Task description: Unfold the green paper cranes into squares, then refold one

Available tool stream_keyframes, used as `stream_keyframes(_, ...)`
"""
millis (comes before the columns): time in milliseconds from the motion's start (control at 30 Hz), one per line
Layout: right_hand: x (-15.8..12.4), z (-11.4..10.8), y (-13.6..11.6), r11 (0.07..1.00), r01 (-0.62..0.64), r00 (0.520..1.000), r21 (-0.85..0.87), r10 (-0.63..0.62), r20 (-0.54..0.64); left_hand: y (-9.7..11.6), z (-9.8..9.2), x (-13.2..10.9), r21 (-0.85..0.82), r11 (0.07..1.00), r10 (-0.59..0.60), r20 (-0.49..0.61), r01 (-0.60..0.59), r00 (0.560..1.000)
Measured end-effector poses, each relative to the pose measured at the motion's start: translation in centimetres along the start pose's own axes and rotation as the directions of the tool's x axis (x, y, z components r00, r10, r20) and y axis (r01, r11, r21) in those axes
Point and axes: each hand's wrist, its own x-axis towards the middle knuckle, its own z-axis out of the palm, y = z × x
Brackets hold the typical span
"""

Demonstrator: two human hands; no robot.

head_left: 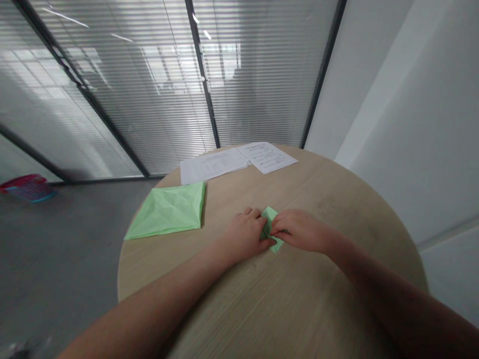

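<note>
A small piece of folded green paper [268, 213] lies on the round wooden table between my hands. My left hand [249, 232] rests over its left side, fingers bent and thumb pressing near the lower edge. From the right, my right hand [297, 229] pinches the paper with thumb and fingertips close together. Both hands cover much of the paper, so its full shape is hidden; a pointed top corner and a lower corner show. To the left of my hands lies a larger, creased green sheet [170, 209] with fold lines across it.
Printed white papers [217, 164] overlap at the table's far edge. The round table [318, 289] has a wall on its right and glass panels with blinds [262, 75] behind. A red and blue plastic basket [30, 188] stands on the grey floor at far left.
</note>
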Motion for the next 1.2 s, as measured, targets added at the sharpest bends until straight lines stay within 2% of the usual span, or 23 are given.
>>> stream_keyframes(267, -0.1, -0.1, 0.0, 1.0, -0.004, 1.0, 0.019, 0.003, 0.024, 0.4, -0.3, -0.3, 0.02, 1.0, -0.022, -0.001, 0.022, 1.0)
stream_keyframes(667, -0.3, 0.3, 0.4, 0.999, -0.031, 0.999, 0.029, 0.03, 0.036, 1.6, -1.2, -1.2, 0.096, 0.984, -0.157, 0.046, 0.152, 0.987)
stream_keyframes(800, -0.3, 0.6, 0.3, 0.999, -0.03, 0.999, 0.03, 0.029, 0.026, 0.3, -1.8, -1.2, 0.094, 0.971, -0.227, 0.078, 0.22, 0.971)
stream_keyframes(900, -0.3, 0.7, 0.2, 0.998, -0.035, 0.999, 0.043, 0.035, 0.004, -1.4, -1.5, -0.5, 0.05, 0.962, -0.271, 0.046, 0.269, 0.961)
stream_keyframes(1067, 0.0, 0.8, 0.5, 0.994, -0.069, 0.996, 0.09, 0.073, -0.047, -2.8, 0.2, 0.5, -0.047, 0.982, -0.187, -0.05, 0.185, 0.981)
stream_keyframes(1200, -0.2, 1.2, 1.7, 0.978, -0.205, 0.961, 0.043, 0.209, -0.181, -2.8, 1.2, 0.6, -0.116, 0.974, -0.207, -0.092, 0.196, 0.974)
